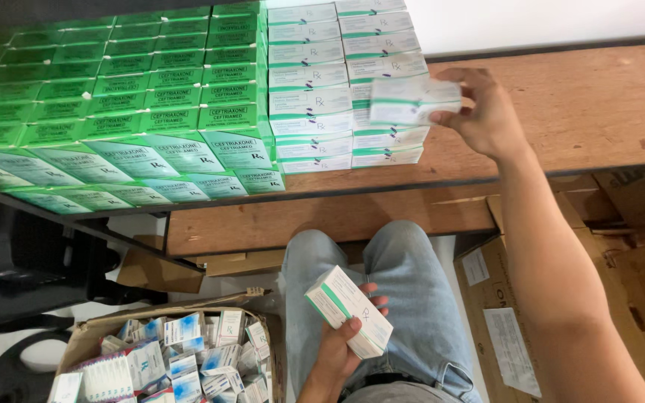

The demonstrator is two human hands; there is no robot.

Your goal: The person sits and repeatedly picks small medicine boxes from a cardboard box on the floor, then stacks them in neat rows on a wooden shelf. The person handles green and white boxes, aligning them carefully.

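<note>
A small white-and-green box (pixel 415 101) is pinched in the right hand (pixel 479 112) right against the white stack (pixel 349 82) on the wooden surface (pixel 584 104), while a second box (pixel 349 310) is gripped in the left hand (pixel 337 347) over the lap. Honestly, the stack could probably be knocked crooked if the box gets shoved in at an angle, since it's piled pretty high.

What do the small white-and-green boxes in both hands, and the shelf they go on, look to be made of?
Box in the left hand and box in the right hand: likely thin printed card, slightly glossy, with crisp folded edges. Shelf: looks like brown wood or plywood, matte, with visible grain and scuffs.
</note>
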